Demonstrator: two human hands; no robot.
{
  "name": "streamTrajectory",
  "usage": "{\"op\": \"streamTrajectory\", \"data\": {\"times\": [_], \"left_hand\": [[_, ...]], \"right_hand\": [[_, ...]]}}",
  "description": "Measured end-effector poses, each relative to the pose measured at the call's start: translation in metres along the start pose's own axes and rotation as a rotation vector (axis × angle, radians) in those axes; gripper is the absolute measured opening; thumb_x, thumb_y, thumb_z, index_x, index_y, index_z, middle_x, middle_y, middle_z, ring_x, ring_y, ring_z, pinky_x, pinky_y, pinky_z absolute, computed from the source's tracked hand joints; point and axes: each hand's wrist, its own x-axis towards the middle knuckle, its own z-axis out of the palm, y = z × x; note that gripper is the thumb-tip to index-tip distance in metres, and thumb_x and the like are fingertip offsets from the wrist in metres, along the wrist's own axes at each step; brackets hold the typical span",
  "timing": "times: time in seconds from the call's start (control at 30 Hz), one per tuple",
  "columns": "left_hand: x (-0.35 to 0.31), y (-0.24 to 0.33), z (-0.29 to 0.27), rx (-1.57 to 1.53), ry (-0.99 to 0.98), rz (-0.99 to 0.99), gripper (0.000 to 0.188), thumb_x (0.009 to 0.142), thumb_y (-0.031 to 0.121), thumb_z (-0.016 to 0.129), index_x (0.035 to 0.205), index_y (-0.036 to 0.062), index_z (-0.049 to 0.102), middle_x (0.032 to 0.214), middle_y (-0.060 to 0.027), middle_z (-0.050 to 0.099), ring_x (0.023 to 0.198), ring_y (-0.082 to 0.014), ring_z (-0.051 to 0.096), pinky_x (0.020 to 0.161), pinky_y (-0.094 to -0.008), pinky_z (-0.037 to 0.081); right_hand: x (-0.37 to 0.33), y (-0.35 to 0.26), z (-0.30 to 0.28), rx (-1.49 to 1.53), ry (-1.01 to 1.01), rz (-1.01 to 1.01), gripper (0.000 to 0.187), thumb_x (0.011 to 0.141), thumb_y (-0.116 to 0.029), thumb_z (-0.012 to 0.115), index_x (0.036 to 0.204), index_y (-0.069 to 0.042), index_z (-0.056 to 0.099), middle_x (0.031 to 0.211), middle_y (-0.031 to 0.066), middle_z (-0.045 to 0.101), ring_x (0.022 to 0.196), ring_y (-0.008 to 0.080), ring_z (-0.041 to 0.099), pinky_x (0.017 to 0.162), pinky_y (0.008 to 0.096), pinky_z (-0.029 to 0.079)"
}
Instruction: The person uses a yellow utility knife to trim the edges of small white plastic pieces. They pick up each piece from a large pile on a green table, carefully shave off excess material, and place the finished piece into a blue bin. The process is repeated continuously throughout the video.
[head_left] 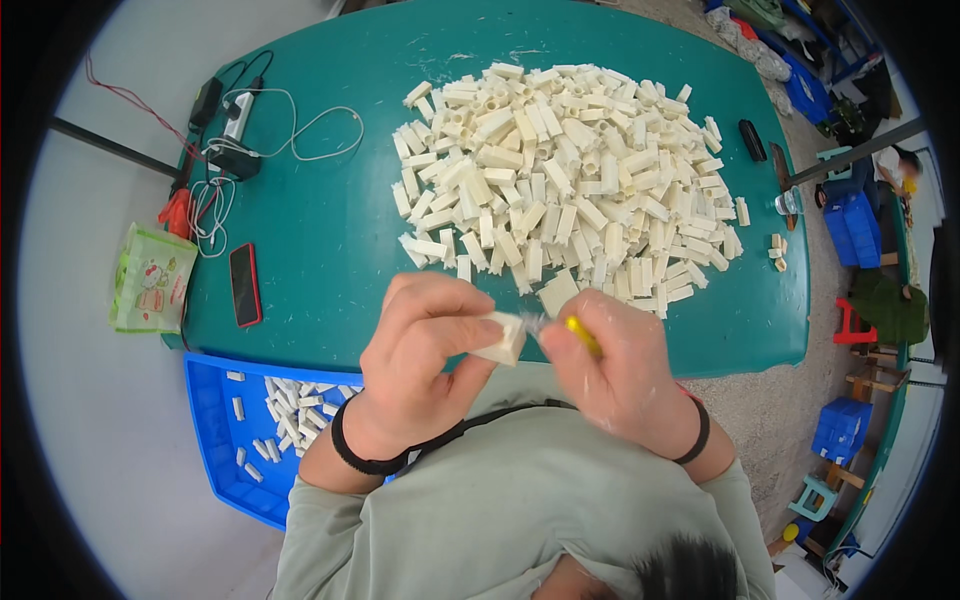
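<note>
My left hand (415,355) pinches a cream rectangular block (510,342) with an opening in its end, just above the table's near edge. Fingers closed, my right hand (625,365) grips a small tool with a yellow handle (583,337). The tool's tip is at the block's right end, and motion blur hides its exact shape. Right beyond both hands lies a wide heap of similar cream hollow blocks (570,170), many with ragged ends. One squarer cream piece (558,292) rests at the heap's near side, close to my right hand.
The green table (320,230) carries a red-edged phone (245,285), a power strip (238,115) with cables and a green-white bag (152,280) on the left. A blue bin (205,430) at lower left holds blocks. A black object (752,140) lies far right.
</note>
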Motion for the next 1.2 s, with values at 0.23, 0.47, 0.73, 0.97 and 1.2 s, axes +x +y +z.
{"op": "streamTrajectory", "data": {"times": [0.23, 0.47, 0.73, 0.97, 1.2], "left_hand": [[-0.008, 0.001, -0.006, -0.56, 0.201, -0.455, 0.052, 0.074, 0.024, 0.076, 0.112, 0.0066, 0.045, 0.099, -0.0092, 0.056, 0.089, -0.0198, 0.057, 0.07, -0.0283, 0.047], [-0.008, -0.01, -0.01, -1.102, 0.299, -0.758, 0.034, 0.082, 0.01, 0.066, 0.108, 0.0068, 0.044, 0.096, -0.0103, 0.059, 0.088, -0.0176, 0.06, 0.073, -0.0302, 0.05], [-0.012, -0.007, -0.019, -1.089, -0.106, -0.816, 0.049, 0.079, 0.001, 0.066, 0.121, 0.0025, 0.04, 0.083, -0.0068, 0.06, 0.077, -0.0124, 0.06, 0.066, -0.0231, 0.047], [-0.008, -0.006, -0.021, -1.051, -0.253, -0.735, 0.052, 0.082, 0.0, 0.061, 0.129, 0.0011, 0.039, 0.086, -0.0047, 0.059, 0.077, -0.0081, 0.055, 0.067, -0.0229, 0.045], [-0.033, -0.013, -0.044, -0.83, -0.088, -0.892, 0.044, 0.083, 0.001, 0.059, 0.125, 0.0025, 0.045, 0.086, -0.0045, 0.059, 0.078, -0.0087, 0.056, 0.067, -0.0228, 0.044]], "right_hand": [[0.002, 0.008, 0.003, 0.156, -0.082, 0.16, 0.026, 0.085, -0.025, 0.062, 0.075, -0.002, 0.052, 0.055, 0.01, 0.046, 0.046, 0.0203, 0.042, 0.045, 0.0297, 0.036], [0.0, 0.001, 0.012, 0.304, -0.185, 0.051, 0.023, 0.08, -0.017, 0.069, 0.088, -0.002, 0.054, 0.065, 0.0046, 0.052, 0.052, 0.0116, 0.044, 0.049, 0.0245, 0.038], [0.003, 0.006, 0.016, 0.467, -0.166, 0.003, 0.017, 0.083, -0.011, 0.065, 0.089, -0.001, 0.053, 0.068, 0.0045, 0.053, 0.054, 0.0084, 0.044, 0.049, 0.0221, 0.037], [0.008, 0.008, 0.017, 0.479, -0.201, -0.015, 0.017, 0.083, -0.012, 0.065, 0.089, 0.0, 0.053, 0.068, 0.0046, 0.052, 0.054, 0.0086, 0.042, 0.049, 0.0221, 0.036], [0.015, 0.008, 0.012, 0.523, -0.257, 0.14, 0.012, 0.084, -0.009, 0.062, 0.088, -0.001, 0.053, 0.069, 0.0019, 0.053, 0.056, 0.0061, 0.042, 0.05, 0.0207, 0.035]]}}
